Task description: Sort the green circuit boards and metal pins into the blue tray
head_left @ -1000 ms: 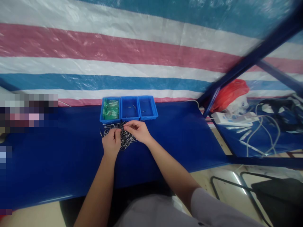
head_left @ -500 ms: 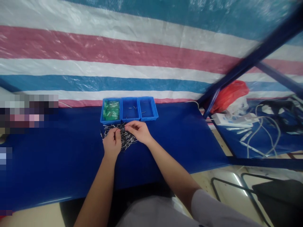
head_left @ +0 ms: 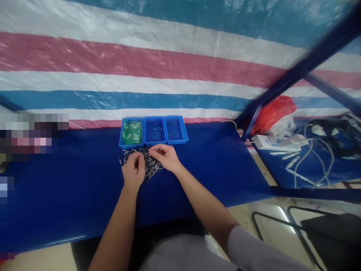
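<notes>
A pile of thin black and silver pin-like pieces lies on the blue table. Over its left side is my left hand, thumb and fingers pinched together. My right hand is over the upper right of the pile, also in a pinch, its fingertips close to the left ones. Whatever sits between the fingertips is too small to make out. Behind the pile stand three blue bins in a row. The left bin holds green packets; the middle bin and right bin hold a few thin pieces.
The blue table ends at a striped plastic sheet. A dark blue metal frame rises on the right. Beyond it are a red bag, a white power strip and cables. A chair stands at lower right.
The thumb and fingers of my left hand have shifted slightly while staying over the pile. My right hand, the pile and the bins look the same.
</notes>
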`<move>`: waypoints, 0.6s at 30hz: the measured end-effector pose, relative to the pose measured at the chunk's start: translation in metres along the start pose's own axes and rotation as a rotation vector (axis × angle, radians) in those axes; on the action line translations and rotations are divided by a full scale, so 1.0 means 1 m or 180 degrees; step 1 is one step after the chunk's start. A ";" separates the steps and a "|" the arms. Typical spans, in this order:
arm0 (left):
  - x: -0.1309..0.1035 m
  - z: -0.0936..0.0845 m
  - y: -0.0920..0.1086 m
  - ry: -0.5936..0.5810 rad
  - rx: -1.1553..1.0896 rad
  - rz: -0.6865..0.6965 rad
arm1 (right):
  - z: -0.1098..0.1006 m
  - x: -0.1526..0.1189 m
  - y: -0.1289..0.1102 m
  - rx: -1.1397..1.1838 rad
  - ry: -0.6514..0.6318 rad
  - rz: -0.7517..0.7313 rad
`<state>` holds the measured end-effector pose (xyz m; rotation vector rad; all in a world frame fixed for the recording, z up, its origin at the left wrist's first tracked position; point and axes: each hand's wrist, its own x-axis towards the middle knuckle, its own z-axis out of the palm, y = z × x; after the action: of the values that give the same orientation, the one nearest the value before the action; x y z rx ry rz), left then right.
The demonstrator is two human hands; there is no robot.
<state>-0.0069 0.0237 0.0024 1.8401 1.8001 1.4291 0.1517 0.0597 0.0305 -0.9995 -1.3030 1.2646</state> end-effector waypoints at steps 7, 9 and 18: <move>-0.001 0.000 -0.006 -0.0106 -0.0045 0.0069 | 0.001 0.000 0.004 0.0091 -0.0047 -0.0035; -0.001 -0.002 -0.006 -0.0162 0.0019 0.0081 | 0.001 -0.001 0.003 0.0088 -0.0051 -0.0031; 0.001 -0.002 0.005 0.0046 -0.0028 0.0033 | 0.000 0.000 -0.001 0.0162 -0.0010 -0.0023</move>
<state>-0.0052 0.0222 0.0072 1.8423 1.7908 1.4554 0.1516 0.0597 0.0316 -0.9565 -1.2695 1.2881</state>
